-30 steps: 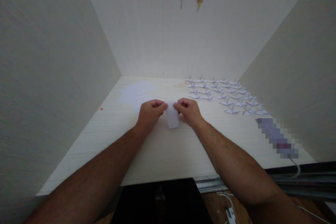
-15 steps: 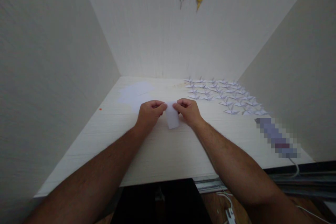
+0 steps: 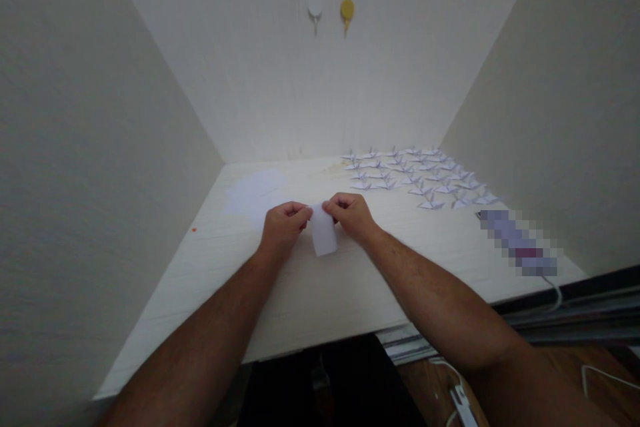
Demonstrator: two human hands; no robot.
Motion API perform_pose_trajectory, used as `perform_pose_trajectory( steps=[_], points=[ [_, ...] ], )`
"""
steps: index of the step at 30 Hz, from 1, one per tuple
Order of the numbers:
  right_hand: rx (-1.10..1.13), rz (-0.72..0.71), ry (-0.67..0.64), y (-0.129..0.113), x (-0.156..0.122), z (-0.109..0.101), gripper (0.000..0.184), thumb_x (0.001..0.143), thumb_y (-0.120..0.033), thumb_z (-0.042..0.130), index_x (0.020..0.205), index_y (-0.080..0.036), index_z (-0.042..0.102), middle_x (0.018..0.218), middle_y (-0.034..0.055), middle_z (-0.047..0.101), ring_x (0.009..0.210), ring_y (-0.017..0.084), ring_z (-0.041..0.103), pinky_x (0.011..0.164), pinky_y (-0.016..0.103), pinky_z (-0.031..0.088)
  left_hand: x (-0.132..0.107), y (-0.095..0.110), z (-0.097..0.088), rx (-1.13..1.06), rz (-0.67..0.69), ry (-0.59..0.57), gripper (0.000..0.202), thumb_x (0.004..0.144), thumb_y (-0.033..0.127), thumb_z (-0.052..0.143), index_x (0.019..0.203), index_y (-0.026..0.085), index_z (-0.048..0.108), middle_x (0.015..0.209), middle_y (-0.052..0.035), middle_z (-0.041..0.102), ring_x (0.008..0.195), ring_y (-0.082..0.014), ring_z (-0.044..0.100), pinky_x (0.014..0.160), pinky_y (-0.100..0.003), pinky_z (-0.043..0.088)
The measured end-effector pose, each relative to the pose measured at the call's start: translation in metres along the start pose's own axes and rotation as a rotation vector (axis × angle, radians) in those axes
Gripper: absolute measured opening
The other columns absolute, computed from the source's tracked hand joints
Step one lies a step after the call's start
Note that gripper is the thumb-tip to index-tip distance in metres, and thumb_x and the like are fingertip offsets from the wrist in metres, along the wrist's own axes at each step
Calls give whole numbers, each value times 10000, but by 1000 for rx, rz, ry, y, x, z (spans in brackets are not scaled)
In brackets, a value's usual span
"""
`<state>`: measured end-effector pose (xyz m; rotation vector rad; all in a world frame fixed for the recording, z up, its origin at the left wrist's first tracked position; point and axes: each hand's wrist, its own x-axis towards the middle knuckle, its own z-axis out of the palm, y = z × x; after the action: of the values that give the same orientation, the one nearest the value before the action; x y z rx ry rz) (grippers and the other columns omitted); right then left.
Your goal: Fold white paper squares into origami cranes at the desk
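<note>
A small folded white paper point(image 3: 323, 237) stands just above the pale wooden table point(image 3: 320, 293), pinched at its top edge from both sides. My left hand point(image 3: 281, 227) grips the paper's upper left corner with curled fingers. My right hand point(image 3: 350, 215) grips the upper right corner the same way. Both hands rest near the middle of the table, knuckles up, almost touching each other over the paper.
Several folded white paper cranes point(image 3: 417, 175) lie in rows at the back right. A stack of flat white sheets point(image 3: 256, 190) lies at the back left. A blurred-out object point(image 3: 520, 250) with a cable sits at the right edge. Two round hooks point(image 3: 330, 10) hang on the back wall.
The view has shifted a little, so everything sits further left and lower in the picture. Both hands keep the same pinch on the paper, with their fingertips slightly closer together.
</note>
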<state>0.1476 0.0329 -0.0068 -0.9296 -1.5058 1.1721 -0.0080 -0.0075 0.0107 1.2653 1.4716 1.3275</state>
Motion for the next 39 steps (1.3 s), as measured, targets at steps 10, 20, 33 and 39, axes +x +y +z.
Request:
perform_pose_trajectory(
  steps=[10, 20, 33, 39],
  points=[
    [-116, -41, -22, 1, 1, -1, 306, 753, -426, 597, 618, -151, 586, 522, -29, 499, 495, 85, 429, 490, 217, 341, 6, -11, 0, -56, 35, 2, 191, 672, 335, 688, 633, 156, 633, 461, 35, 491, 430, -80, 386, 427, -220, 295],
    [-258, -22, -20, 1, -1, -1, 315, 747, -430, 615, 631, -137, 621, 553, -6, 554, 520, 91, 466, 502, 214, 343, 7, -13, 1, -172, 48, 93, 191, 656, 325, 708, 626, 150, 636, 476, 36, 491, 434, -76, 394, 419, -215, 285],
    [-506, -20, -102, -1, -1, 1, 293, 813, -369, 579, 636, -142, 633, 544, -8, 577, 534, 93, 473, 532, 219, 317, 10, -9, 1, -275, 24, 274, 170, 639, 296, 679, 694, 159, 595, 472, 61, 466, 402, -67, 390, 383, -200, 267],
    [-613, -74, -148, -1, -1, 1, 203, 827, -259, 545, 667, -153, 611, 615, 12, 630, 587, 106, 521, 561, 218, 315, 11, -11, -3, -252, 64, 322, 159, 654, 300, 663, 699, 168, 584, 471, 63, 465, 404, -70, 404, 384, -196, 285]
  ],
)
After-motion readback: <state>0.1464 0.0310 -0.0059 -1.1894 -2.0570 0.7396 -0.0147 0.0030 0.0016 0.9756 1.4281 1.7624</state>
